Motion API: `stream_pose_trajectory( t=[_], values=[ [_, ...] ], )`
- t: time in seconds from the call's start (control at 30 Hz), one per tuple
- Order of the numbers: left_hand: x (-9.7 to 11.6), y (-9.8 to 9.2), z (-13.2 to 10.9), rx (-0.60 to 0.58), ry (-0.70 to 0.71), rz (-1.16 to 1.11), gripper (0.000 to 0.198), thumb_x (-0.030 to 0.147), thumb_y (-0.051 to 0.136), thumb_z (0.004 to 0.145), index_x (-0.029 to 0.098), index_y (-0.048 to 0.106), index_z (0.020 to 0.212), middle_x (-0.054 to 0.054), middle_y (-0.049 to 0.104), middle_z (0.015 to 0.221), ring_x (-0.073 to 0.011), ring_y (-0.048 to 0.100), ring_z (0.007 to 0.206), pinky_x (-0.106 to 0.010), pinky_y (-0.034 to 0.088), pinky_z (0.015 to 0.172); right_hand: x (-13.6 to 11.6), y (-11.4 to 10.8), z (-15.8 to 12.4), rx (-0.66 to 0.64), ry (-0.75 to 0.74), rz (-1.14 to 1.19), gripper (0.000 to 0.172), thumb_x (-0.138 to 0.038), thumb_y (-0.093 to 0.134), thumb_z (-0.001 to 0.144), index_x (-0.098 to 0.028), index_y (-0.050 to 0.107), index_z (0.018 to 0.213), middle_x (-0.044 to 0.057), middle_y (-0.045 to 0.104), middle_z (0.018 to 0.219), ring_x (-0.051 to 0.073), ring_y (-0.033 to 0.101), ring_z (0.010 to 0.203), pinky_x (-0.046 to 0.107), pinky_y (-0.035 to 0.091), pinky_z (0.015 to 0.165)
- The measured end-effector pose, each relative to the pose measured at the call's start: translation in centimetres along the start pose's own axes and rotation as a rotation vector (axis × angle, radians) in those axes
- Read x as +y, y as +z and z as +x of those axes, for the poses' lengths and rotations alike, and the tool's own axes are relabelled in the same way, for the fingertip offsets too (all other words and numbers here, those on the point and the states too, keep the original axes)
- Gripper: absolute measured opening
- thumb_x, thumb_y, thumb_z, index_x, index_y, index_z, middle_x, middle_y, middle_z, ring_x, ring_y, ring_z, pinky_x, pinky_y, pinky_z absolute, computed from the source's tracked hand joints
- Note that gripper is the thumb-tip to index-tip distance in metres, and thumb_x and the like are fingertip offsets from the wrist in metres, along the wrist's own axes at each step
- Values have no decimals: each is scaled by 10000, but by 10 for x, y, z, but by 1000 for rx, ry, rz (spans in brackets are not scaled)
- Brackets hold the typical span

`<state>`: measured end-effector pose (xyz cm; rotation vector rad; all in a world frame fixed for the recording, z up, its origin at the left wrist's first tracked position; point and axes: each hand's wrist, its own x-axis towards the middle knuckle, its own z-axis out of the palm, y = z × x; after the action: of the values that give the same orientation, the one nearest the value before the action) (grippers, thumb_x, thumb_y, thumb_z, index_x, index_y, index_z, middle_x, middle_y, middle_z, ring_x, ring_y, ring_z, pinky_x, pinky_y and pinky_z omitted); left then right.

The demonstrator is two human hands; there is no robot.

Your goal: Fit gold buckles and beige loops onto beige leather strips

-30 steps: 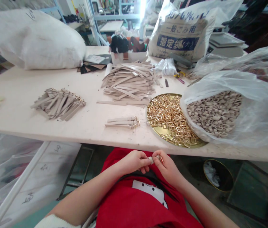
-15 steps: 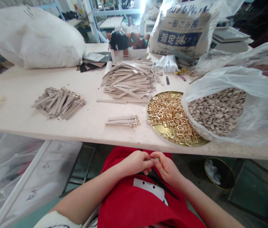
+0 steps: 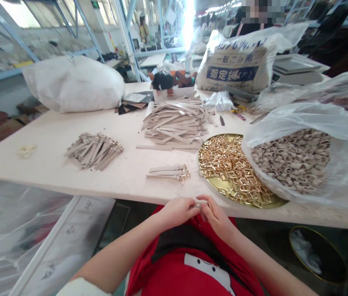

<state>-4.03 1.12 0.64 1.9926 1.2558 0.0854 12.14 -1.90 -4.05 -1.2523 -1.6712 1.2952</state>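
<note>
My left hand [image 3: 177,211] and my right hand [image 3: 215,216] meet at the table's near edge, above my red shirt. Both pinch one small beige strap piece [image 3: 201,204] between their fingertips. Just beyond them on the table lie three finished beige straps with gold buckles [image 3: 169,172]. A round gold tray [image 3: 272,202] heaped with gold buckles [image 3: 231,164] sits to the right of those. A clear plastic bag [image 3: 340,164] of beige loops [image 3: 294,158] lies over the tray's right side. A pile of plain beige straps [image 3: 175,122] is farther back.
A heap of finished straps [image 3: 93,150] lies at the left of the pale table [image 3: 38,160]. White sacks [image 3: 75,84], a printed bag [image 3: 235,68] and a small box [image 3: 174,92] stand at the back. A round bin [image 3: 319,255] sits on the floor at right. A person stands behind the printed bag.
The head camera has tilted up, showing more of the room. My hands stay together on the small piece and now sit closer to the table edge.
</note>
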Motion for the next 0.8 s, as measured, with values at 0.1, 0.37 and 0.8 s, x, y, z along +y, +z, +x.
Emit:
stream_pose_trajectory(
  t=[0.1, 0.37, 0.8],
  values=[
    [-27, -20, 8, 215, -89, 315, 332, 410, 391, 851, 170, 619, 863, -79, 648, 841, -199, 584, 799, -278, 407, 715, 2, 3, 26, 71, -34, -44, 415, -392, 318, 886, -144, 356, 1218, -32, 522, 588, 153, 517, 540, 285, 416, 558],
    [-75, -69, 25, 511, -62, 608, 248, 370, 439, 853, 200, 593, 948, -73, 591, 994, -193, 517, 964, -319, 359, 872, 18, -9, 36, 79, -126, -222, 299, -347, 427, 843, -178, 544, 1060, -15, 515, 610, 157, 502, 578, 283, 412, 566],
    [-126, -141, 88, 320, -318, 772, 227, 117, 391, 805, 102, 612, 854, -130, 626, 869, -197, 576, 824, -290, 417, 738, 14, -14, 43, 168, -130, -113, 218, -286, 450, 823, -171, 574, 960, -35, 470, 597, 119, 452, 561, 246, 378, 564]
  ],
)
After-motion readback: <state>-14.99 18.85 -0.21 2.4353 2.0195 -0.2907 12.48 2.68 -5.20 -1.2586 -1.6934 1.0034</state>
